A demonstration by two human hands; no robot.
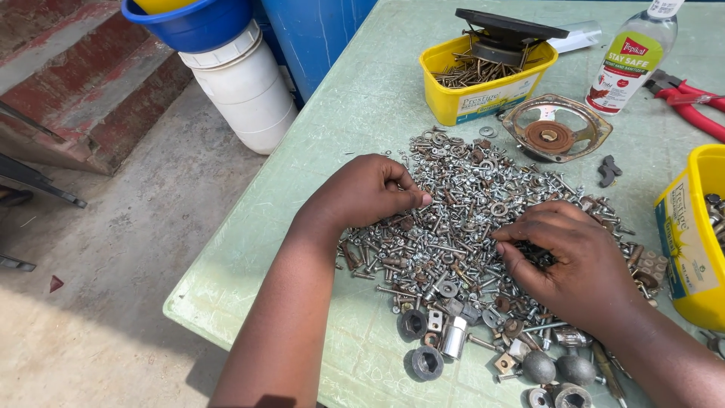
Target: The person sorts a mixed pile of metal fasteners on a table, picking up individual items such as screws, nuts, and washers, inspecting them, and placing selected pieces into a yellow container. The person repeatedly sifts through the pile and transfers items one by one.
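Both hands are resting on the heap of screws and washers — left hand pinching small pieces, right hand curled, its hold impossible to tell.

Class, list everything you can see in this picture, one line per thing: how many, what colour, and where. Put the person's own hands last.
table: one, pale green, fills the right of the view
pile of screws, nuts and washers: one, silver and rusty, table centre
yellow tubs: two, one at the back holding screws, one at the right edge
speaker frame: one, rusty, behind the pile
bottle: one, clear, back right
pliers: one, red handles, far right
white drum: one, on the ground left of the table
blue basin: one, on top of the drum
left hand: on the pile's left side, fingers curled
right hand: on the pile's right side, fingers in the screws
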